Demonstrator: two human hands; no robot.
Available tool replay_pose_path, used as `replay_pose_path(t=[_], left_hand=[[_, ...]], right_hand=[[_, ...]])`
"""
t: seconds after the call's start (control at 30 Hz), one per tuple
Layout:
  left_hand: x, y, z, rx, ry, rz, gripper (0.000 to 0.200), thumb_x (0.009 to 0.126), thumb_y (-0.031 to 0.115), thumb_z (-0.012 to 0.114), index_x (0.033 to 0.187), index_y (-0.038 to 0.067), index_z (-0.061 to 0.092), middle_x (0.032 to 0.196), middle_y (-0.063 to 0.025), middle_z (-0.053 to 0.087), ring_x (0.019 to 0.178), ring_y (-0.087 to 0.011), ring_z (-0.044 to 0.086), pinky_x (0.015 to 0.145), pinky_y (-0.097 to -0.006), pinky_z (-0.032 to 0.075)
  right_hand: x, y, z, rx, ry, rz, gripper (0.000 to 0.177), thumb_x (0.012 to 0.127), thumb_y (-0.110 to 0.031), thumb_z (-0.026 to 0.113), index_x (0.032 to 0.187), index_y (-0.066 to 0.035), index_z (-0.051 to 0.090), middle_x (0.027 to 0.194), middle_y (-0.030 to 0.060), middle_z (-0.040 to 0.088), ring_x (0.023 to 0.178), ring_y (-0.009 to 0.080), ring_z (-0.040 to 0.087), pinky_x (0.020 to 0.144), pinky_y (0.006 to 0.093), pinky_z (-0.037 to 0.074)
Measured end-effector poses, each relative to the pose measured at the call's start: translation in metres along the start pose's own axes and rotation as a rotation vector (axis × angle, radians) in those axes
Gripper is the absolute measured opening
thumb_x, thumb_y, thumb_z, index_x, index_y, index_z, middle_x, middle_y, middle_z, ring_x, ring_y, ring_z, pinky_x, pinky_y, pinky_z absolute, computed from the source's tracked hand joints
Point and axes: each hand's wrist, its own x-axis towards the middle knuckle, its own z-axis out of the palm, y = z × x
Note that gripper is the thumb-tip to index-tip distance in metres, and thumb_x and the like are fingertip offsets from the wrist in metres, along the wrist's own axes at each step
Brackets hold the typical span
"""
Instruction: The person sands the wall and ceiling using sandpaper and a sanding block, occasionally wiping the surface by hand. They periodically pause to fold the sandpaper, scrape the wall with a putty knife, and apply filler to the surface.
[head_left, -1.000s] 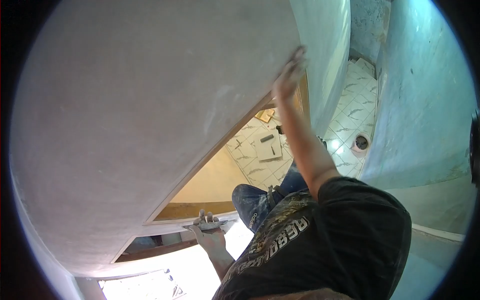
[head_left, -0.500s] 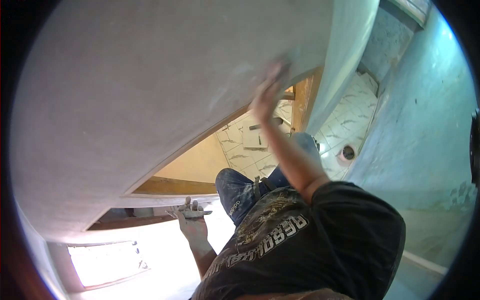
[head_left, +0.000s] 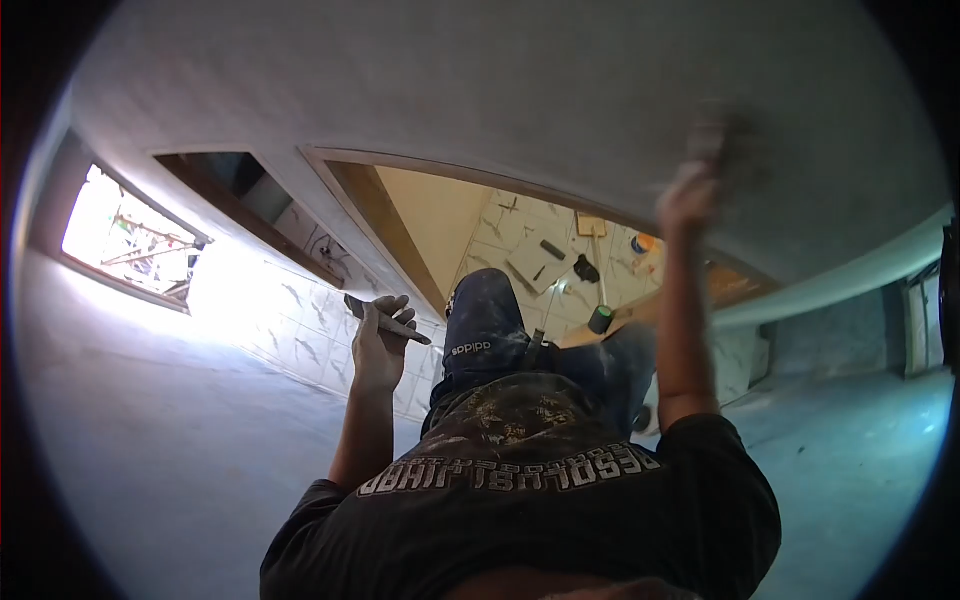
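My left hand is raised at the left, its fingers closed round a putty knife with a dark blade end. It is held in the air, apart from the wall. My right hand is up against the grey plastered wall, above the right end of the wood-framed opening. Motion smears its fingers, which look closed over a brownish, blurred thing pressed to the plaster; its kind does not show.
Below me is a wooden frame around an opening. Through it, a tiled floor holds a pale board, a green-ended roller and an orange-and-blue container. A bright window is at the far left.
The view has swung round to the left, bringing the window and both arms more fully in. My right hand has shifted along the wall, still blurred. My left hand keeps the putty knife.
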Motion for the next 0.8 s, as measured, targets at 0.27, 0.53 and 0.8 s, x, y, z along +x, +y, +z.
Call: replay_pose_path(t=[0.27, 0.53, 0.8], left_hand=[[0.0, -0.021, -0.013, -0.012, -0.12, 0.093, 0.04, 0.101, 0.037, 0.038, 0.113, 0.002, 0.053, 0.111, -0.0135, 0.061, 0.095, -0.0237, 0.061, 0.084, -0.0358, 0.049], [-0.023, -0.01, -0.026, -0.107, 0.057, 0.113, 0.036, 0.1, 0.035, 0.041, 0.11, 0.004, 0.055, 0.112, -0.0139, 0.061, 0.094, -0.0239, 0.06, 0.084, -0.0372, 0.048], [-0.021, -0.019, -0.049, -0.094, 0.166, 0.071, 0.04, 0.1, 0.036, 0.041, 0.116, 0.0, 0.052, 0.106, -0.0154, 0.061, 0.085, -0.0228, 0.059, 0.078, -0.0367, 0.049]], right_hand=[[-0.004, -0.097, -0.031, 0.974, -0.099, -0.436, 0.033, 0.09, -0.011, 0.052, 0.121, -0.004, 0.057, 0.117, 0.0121, 0.062, 0.117, 0.0284, 0.055, 0.102, 0.0429, 0.042], [-0.006, -0.161, 0.019, 0.395, -0.182, -0.873, 0.038, 0.094, -0.017, 0.042, 0.131, -0.007, 0.045, 0.113, 0.0086, 0.061, 0.095, 0.0256, 0.063, 0.089, 0.0362, 0.05], [0.009, -0.157, -0.005, 0.735, -0.223, -0.621, 0.034, 0.092, -0.004, 0.044, 0.124, -0.01, 0.057, 0.125, 0.0072, 0.059, 0.118, 0.0246, 0.054, 0.101, 0.0403, 0.042]])
